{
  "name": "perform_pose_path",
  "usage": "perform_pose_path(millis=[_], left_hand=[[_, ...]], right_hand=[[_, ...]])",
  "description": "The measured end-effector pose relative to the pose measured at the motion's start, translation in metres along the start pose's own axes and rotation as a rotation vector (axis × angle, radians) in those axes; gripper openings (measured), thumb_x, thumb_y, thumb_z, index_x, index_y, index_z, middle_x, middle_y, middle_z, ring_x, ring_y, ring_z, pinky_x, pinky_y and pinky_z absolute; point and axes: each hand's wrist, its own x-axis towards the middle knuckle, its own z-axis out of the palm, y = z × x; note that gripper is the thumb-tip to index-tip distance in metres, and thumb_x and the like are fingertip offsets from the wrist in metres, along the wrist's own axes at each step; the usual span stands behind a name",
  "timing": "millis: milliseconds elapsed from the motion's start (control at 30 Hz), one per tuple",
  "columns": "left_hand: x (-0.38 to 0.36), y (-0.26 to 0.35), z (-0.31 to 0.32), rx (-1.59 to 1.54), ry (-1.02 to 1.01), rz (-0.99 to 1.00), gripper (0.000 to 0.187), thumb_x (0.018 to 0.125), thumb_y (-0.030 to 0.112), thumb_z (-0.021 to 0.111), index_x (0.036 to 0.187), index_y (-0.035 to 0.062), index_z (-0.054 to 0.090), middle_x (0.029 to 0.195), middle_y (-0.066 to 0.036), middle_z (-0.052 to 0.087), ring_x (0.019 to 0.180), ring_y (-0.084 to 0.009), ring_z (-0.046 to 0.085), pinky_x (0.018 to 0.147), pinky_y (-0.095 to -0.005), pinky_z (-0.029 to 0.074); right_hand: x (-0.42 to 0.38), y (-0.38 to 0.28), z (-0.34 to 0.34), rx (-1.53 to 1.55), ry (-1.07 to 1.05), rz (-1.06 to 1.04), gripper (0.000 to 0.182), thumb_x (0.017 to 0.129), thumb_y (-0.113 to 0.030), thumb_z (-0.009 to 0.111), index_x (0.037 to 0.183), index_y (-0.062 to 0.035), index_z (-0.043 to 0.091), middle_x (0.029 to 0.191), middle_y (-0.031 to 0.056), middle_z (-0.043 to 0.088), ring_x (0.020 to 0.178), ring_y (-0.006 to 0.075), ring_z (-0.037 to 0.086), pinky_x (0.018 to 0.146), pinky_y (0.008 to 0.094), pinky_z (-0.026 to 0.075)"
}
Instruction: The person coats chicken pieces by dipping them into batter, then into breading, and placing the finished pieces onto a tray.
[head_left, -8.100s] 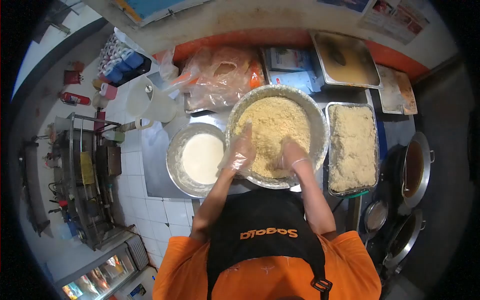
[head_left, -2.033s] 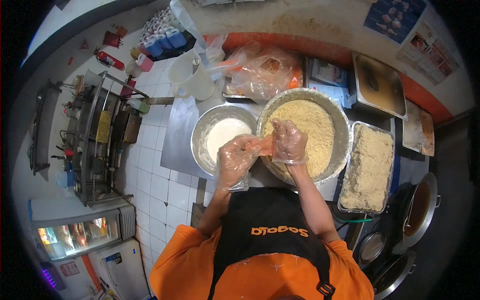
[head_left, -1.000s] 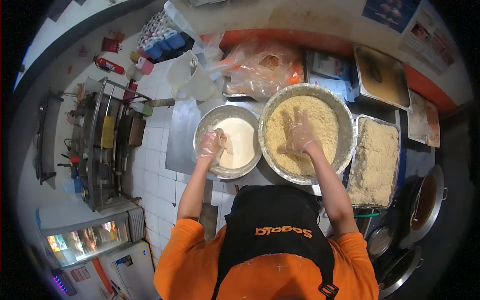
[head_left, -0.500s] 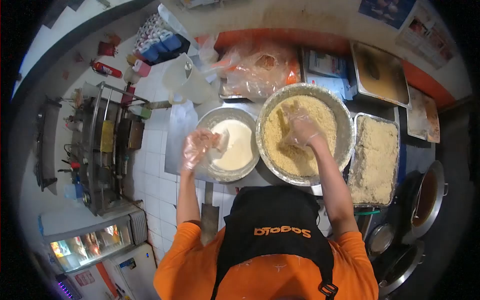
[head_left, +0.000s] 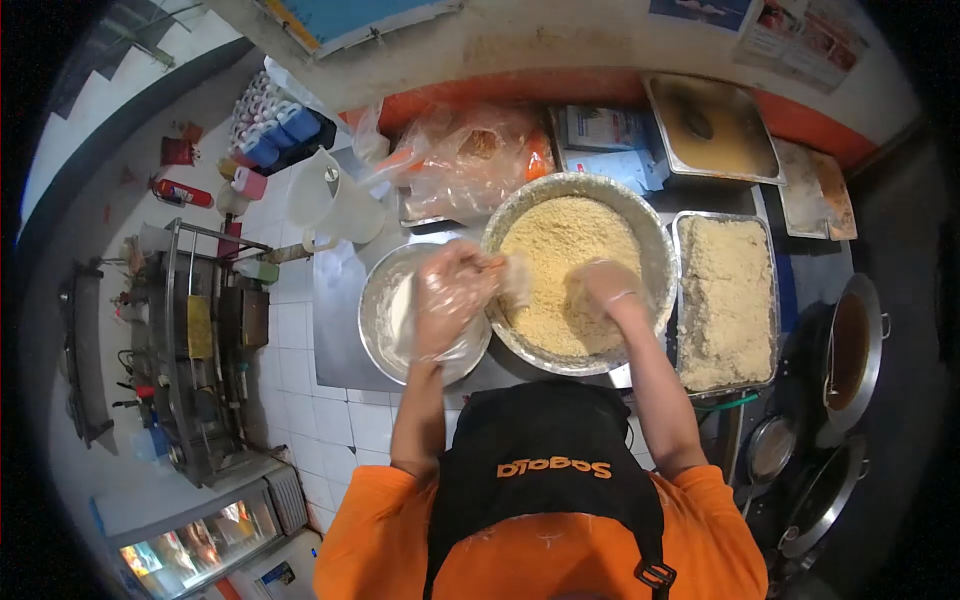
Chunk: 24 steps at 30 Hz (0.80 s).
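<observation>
My left hand (head_left: 452, 295), in a clear plastic glove, is closed on a batter-coated piece (head_left: 517, 280). It hangs over the left rim of the large metal bowl of yellow crumbs (head_left: 570, 235). My right hand (head_left: 607, 290), gloved too, is sunk partly into those crumbs at the bowl's right side; its fingers are blurred and partly hidden. Under my left wrist stands a smaller metal bowl of white batter (head_left: 400, 315), partly covered by the hand. A tray heaped with pale crumbs (head_left: 727, 300) lies right of the large bowl.
Behind the bowls lie clear plastic bags (head_left: 465, 160) and a deep metal container (head_left: 715, 130). A translucent pitcher (head_left: 335, 205) stands at the back left. Large pans (head_left: 852, 345) sit at the right, a wire-and-metal rack (head_left: 200, 340) at the far left.
My left hand has moved right, from the batter bowl to the crumb bowl's rim, carrying the coated piece. My right hand has shifted toward the right side of the crumbs. The view has shifted.
</observation>
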Motion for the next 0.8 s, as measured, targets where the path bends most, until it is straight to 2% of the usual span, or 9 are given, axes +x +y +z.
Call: perform_pose_path(millis=[100, 167, 267, 333, 433, 500, 600, 667, 800], left_hand=[[0.015, -0.041, 0.041, -0.026, 0.024, -0.086, 0.018, 0.083, 0.006, 0.079, 0.092, 0.0008, 0.063, 0.082, -0.008, 0.068, 0.079, -0.0226, 0.071, 0.067, -0.0348, 0.055], [0.024, -0.083, 0.052, 0.879, -0.030, -0.109, 0.016, 0.083, 0.013, 0.073, 0.087, 0.0024, 0.062, 0.076, -0.016, 0.066, 0.072, -0.0343, 0.069, 0.063, -0.0427, 0.054], [0.020, -0.175, 0.042, 0.945, -0.078, 0.057, 0.016, 0.083, 0.019, 0.068, 0.084, 0.0040, 0.061, 0.072, -0.022, 0.064, 0.070, -0.0417, 0.065, 0.063, -0.0488, 0.053], [0.023, -0.181, 0.044, 0.954, -0.012, 0.097, 0.018, 0.083, 0.023, 0.069, 0.081, 0.0055, 0.065, 0.071, -0.016, 0.066, 0.067, -0.0350, 0.067, 0.062, -0.0460, 0.051], [0.023, -0.168, 0.039, 1.167, 0.012, 0.174, 0.019, 0.084, 0.023, 0.070, 0.087, 0.0050, 0.063, 0.075, -0.016, 0.066, 0.071, -0.0369, 0.066, 0.065, -0.0473, 0.052], [0.026, -0.164, 0.034, 1.157, -0.101, 0.017, 0.025, 0.088, 0.021, 0.064, 0.105, 0.0032, 0.059, 0.092, -0.022, 0.066, 0.089, -0.0422, 0.065, 0.081, -0.0555, 0.049], [0.021, -0.170, 0.035, 1.093, 0.037, 0.263, 0.025, 0.088, 0.020, 0.063, 0.106, 0.0031, 0.060, 0.095, -0.023, 0.066, 0.090, -0.0418, 0.065, 0.081, -0.0559, 0.049], [0.018, -0.177, 0.034, 1.099, 0.017, 0.175, 0.025, 0.087, 0.017, 0.063, 0.108, 0.0030, 0.061, 0.097, -0.022, 0.066, 0.091, -0.0417, 0.065, 0.080, -0.0555, 0.049], [0.022, -0.156, 0.029, 1.073, -0.086, 0.080, 0.030, 0.086, 0.009, 0.059, 0.115, 0.0023, 0.061, 0.103, -0.021, 0.066, 0.095, -0.0406, 0.065, 0.080, -0.0520, 0.051]], right_hand=[[-0.056, -0.005, -0.024, -0.076, 0.255, 0.159, 0.042, 0.088, -0.028, 0.059, 0.122, -0.0046, 0.069, 0.139, 0.0214, 0.058, 0.133, 0.0376, 0.052, 0.111, 0.0462, 0.041], [-0.053, -0.008, 0.001, -0.103, 0.310, 0.257, 0.044, 0.088, -0.029, 0.060, 0.121, -0.0002, 0.068, 0.141, 0.0230, 0.056, 0.135, 0.0384, 0.049, 0.114, 0.0448, 0.037], [-0.013, 0.024, 0.052, -0.190, 0.474, 0.241, 0.045, 0.088, -0.026, 0.063, 0.119, 0.0063, 0.066, 0.134, 0.0269, 0.060, 0.130, 0.0404, 0.053, 0.112, 0.0440, 0.040], [-0.001, 0.033, 0.046, 0.191, 0.477, 0.173, 0.027, 0.081, -0.012, 0.069, 0.104, 0.0030, 0.065, 0.103, 0.0286, 0.068, 0.105, 0.0447, 0.066, 0.089, 0.0481, 0.054], [-0.053, -0.015, -0.003, 0.118, 0.451, 0.099, 0.025, 0.079, -0.009, 0.070, 0.101, 0.0034, 0.066, 0.097, 0.0282, 0.069, 0.094, 0.0471, 0.067, 0.084, 0.0496, 0.054], [-0.013, -0.004, 0.051, 0.067, 0.439, 0.111, 0.026, 0.078, -0.010, 0.072, 0.099, 0.0028, 0.066, 0.097, 0.0283, 0.069, 0.093, 0.0473, 0.067, 0.083, 0.0501, 0.054], [-0.006, -0.008, 0.048, 0.059, 0.403, 0.084, 0.027, 0.074, -0.013, 0.075, 0.096, 0.0017, 0.068, 0.097, 0.0279, 0.069, 0.091, 0.0465, 0.067, 0.082, 0.0504, 0.055], [-0.047, -0.050, -0.003, 0.239, 0.391, 0.085, 0.024, 0.073, -0.012, 0.074, 0.092, 0.0020, 0.068, 0.093, 0.0279, 0.068, 0.090, 0.0463, 0.067, 0.080, 0.0510, 0.054], [-0.011, -0.038, 0.029, 0.227, 0.332, 0.182, 0.024, 0.073, -0.013, 0.074, 0.091, 0.0023, 0.068, 0.091, 0.0272, 0.068, 0.088, 0.0466, 0.067, 0.078, 0.0503, 0.054]])
